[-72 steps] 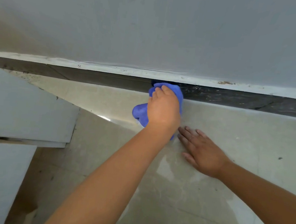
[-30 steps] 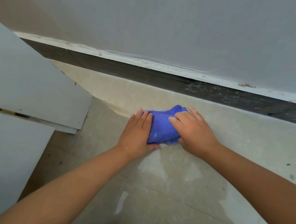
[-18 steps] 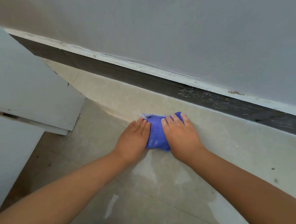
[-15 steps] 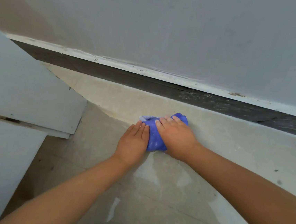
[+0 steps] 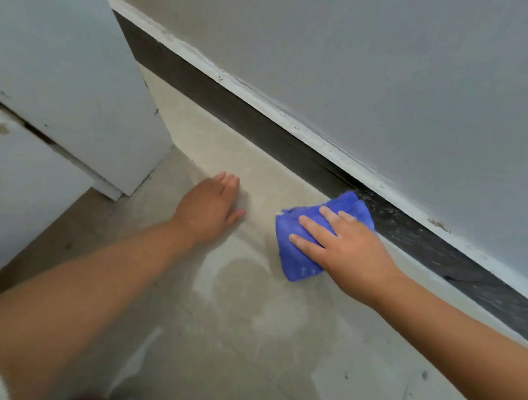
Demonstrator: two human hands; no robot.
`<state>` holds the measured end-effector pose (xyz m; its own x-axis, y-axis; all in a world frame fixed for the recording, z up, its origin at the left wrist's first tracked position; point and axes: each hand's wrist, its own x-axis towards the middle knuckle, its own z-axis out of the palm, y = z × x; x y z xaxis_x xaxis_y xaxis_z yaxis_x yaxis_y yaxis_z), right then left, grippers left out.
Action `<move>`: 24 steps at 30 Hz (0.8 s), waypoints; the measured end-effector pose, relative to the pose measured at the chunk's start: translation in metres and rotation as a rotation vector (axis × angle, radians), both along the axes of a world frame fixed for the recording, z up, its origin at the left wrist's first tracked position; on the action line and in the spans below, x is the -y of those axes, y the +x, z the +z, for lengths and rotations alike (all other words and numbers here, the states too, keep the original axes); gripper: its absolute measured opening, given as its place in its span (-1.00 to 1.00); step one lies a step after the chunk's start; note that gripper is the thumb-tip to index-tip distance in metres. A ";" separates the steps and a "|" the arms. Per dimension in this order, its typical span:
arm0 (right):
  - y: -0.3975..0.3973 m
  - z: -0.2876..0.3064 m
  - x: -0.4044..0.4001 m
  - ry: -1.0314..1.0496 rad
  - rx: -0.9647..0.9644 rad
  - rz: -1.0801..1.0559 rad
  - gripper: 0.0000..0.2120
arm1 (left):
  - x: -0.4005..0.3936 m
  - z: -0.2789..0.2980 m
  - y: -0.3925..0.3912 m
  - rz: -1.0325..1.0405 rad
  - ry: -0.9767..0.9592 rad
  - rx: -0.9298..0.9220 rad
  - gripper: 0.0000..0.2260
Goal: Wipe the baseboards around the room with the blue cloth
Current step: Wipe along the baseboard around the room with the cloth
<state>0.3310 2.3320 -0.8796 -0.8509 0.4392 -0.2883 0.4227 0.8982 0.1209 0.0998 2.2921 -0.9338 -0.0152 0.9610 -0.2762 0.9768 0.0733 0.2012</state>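
Observation:
The blue cloth (image 5: 300, 248) lies folded on the pale floor tiles, its far corner touching the dark baseboard (image 5: 263, 128) that runs diagonally under a white painted strip. My right hand (image 5: 342, 243) presses flat on the cloth with straight, spread fingers. My left hand (image 5: 210, 206) rests flat on the bare floor a short way left of the cloth, apart from it. The baseboard stretch to the right of the cloth shows pale streaks.
A grey-white cabinet or panel (image 5: 59, 67) juts out at the left, its corner close to my left hand. The grey wall (image 5: 398, 67) rises above the baseboard. The floor (image 5: 260, 328) has dusty pale smears in front of me.
My left hand has let go of the cloth and moved left onto the floor. My right hand has slid the cloth up to the baseboard. The view has swung so the baseboard runs diagonally.

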 end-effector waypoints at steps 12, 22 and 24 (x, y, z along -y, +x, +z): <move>-0.014 0.000 -0.047 0.224 0.307 0.103 -0.45 | 0.004 -0.045 0.033 -0.148 0.190 -0.076 -0.48; 0.004 0.021 -0.033 0.323 0.787 0.257 -0.47 | 0.004 -0.046 0.036 -0.126 0.231 -0.108 -0.50; 0.012 0.036 -0.030 0.292 0.878 0.261 -0.48 | 0.003 -0.047 0.036 -0.126 0.256 -0.109 -0.50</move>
